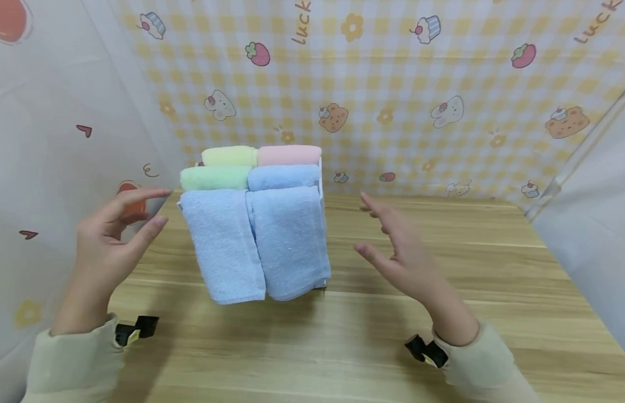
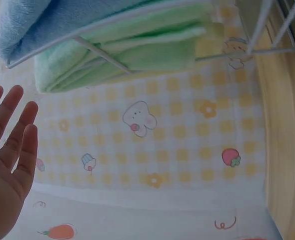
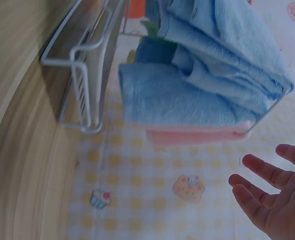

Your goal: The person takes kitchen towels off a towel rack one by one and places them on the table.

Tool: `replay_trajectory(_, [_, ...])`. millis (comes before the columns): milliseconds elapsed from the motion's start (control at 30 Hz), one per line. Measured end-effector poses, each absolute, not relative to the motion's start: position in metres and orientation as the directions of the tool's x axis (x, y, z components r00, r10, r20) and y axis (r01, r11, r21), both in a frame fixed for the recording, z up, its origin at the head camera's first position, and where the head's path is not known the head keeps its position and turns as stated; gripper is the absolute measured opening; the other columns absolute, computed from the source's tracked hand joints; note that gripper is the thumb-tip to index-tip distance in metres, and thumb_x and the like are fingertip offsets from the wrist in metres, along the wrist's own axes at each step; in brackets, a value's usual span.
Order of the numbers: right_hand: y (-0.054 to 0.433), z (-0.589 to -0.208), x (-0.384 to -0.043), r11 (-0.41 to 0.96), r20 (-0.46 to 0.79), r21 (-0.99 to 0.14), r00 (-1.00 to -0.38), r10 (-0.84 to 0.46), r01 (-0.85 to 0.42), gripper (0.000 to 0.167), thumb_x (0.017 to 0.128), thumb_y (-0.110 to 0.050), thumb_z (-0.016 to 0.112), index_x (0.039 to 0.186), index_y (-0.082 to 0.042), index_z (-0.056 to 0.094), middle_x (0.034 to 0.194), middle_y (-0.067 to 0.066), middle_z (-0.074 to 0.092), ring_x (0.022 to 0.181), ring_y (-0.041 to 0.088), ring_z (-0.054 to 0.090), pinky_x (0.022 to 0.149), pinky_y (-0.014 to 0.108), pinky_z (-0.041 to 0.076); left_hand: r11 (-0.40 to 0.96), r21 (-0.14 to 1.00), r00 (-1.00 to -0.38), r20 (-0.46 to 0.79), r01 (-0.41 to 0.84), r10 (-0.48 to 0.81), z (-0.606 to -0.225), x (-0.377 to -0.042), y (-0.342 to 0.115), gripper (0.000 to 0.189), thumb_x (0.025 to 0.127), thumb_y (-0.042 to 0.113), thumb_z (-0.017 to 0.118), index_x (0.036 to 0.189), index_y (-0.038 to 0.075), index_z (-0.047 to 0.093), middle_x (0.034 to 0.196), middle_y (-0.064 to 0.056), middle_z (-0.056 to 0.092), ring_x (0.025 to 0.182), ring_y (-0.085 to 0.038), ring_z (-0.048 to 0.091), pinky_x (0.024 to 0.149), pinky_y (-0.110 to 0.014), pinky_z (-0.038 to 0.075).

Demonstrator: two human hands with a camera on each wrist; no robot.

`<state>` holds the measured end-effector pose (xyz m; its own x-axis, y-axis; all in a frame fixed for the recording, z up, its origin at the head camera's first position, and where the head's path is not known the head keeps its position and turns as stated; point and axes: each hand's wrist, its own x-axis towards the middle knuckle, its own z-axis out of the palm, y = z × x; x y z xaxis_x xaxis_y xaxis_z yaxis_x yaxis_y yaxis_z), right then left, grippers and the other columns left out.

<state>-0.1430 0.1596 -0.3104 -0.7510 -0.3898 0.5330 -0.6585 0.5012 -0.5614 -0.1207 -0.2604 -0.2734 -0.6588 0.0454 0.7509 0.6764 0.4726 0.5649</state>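
Note:
Folded towels hang over a white wire rack (image 3: 85, 75) that stands on the wooden table. In front are two light blue towels, a left one (image 1: 224, 246) and a right one (image 1: 291, 240). Behind them lie a green towel (image 1: 215, 178) and another blue towel (image 1: 283, 177), then a yellow towel (image 1: 229, 155) and a pink towel (image 1: 289, 154) at the back. My left hand (image 1: 113, 232) is raised just left of the towels, fingers apart and holding nothing. To the right of the rack, my right hand (image 1: 400, 246) hovers with spread fingers, also holding nothing.
The wood-grain table (image 1: 443, 268) extends on both sides of the rack. A yellow checked cloth (image 1: 383, 84) with cartoon prints hangs behind it. White printed cloth (image 1: 50, 145) closes off the left side, and pale cloth (image 1: 594, 224) the right.

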Motion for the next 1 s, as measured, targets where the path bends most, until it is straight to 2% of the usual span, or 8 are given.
replay_trajectory(133, [0.143, -0.304, -0.140, 0.423, 0.499, -0.654, -0.778, -0.382, -0.627, 0.078, 0.091, -0.011, 0.071, 0.155, -0.031, 0.031, 0.141, 0.003, 0.054, 0.129, 0.024, 0.049, 0.098, 0.055, 0.047, 0.349, 0.589, -0.637, 0.771, 0.729, 0.031, -0.272, -0.122, -0.258, 0.028, 0.082, -0.021, 0.065, 0.110, -0.020, 0.064, 0.108, -0.002, 0.076, 0.100, -0.012, 0.067, 0.088, -0.016, 0.052])
replay_trajectory(300, [0.128, -0.299, -0.138, 0.332, 0.496, -0.710, -0.776, -0.390, -0.621, 0.073, 0.093, -0.011, 0.069, 0.154, -0.030, 0.033, 0.141, 0.003, 0.056, 0.128, 0.021, 0.051, 0.098, 0.053, 0.049, 0.277, 0.600, -0.627, 0.779, 0.751, 0.012, -0.273, -0.125, -0.254, 0.023, 0.080, -0.022, 0.065, 0.103, -0.022, 0.065, 0.100, -0.003, 0.077, 0.091, -0.011, 0.069, 0.083, -0.016, 0.053])
replay_trajectory(633, [0.102, -0.295, -0.132, 0.208, 0.566, -0.727, -0.743, -0.357, -0.654, 0.064, 0.093, -0.007, 0.068, 0.150, -0.019, 0.042, 0.128, 0.007, 0.062, 0.119, 0.022, 0.058, 0.093, 0.046, 0.054, 0.357, 0.627, -0.658, 0.752, 0.692, -0.045, -0.277, -0.128, -0.248, 0.020, 0.078, -0.023, 0.067, 0.097, -0.017, 0.070, 0.091, 0.006, 0.076, 0.077, -0.003, 0.070, 0.065, -0.009, 0.050])
replay_trajectory(800, [0.097, -0.294, -0.129, 0.178, 0.599, -0.723, -0.734, -0.319, -0.667, 0.059, 0.092, -0.003, 0.067, 0.146, -0.014, 0.047, 0.120, 0.009, 0.065, 0.114, 0.020, 0.061, 0.090, 0.044, 0.056, 0.276, 0.651, -0.666, 0.744, 0.707, -0.050, -0.278, -0.131, -0.247, 0.018, 0.078, -0.024, 0.066, 0.095, -0.019, 0.069, 0.089, 0.003, 0.077, 0.076, -0.004, 0.071, 0.064, -0.009, 0.051])
replay_trajectory(900, [0.096, -0.293, -0.130, 0.161, 0.605, -0.725, -0.731, -0.318, -0.670, 0.059, 0.092, -0.002, 0.067, 0.146, -0.014, 0.047, 0.124, 0.009, 0.065, 0.113, 0.020, 0.062, 0.089, 0.042, 0.057, 0.217, 0.651, -0.660, 0.751, 0.728, -0.038, -0.279, -0.133, -0.248, 0.018, 0.078, -0.025, 0.066, 0.095, -0.020, 0.069, 0.089, 0.001, 0.077, 0.077, -0.006, 0.072, 0.065, -0.010, 0.052])
replay_trajectory(1000, [0.094, -0.292, -0.132, 0.149, 0.607, -0.725, -0.727, -0.322, -0.672, 0.060, 0.092, -0.003, 0.067, 0.147, -0.014, 0.046, 0.125, 0.010, 0.065, 0.108, 0.020, 0.062, 0.081, 0.036, 0.059, 0.199, 0.637, -0.646, 0.763, 0.745, -0.024, -0.278, -0.135, -0.248, 0.018, 0.077, -0.026, 0.066, 0.094, -0.020, 0.069, 0.089, 0.000, 0.078, 0.076, -0.007, 0.072, 0.065, -0.010, 0.052])
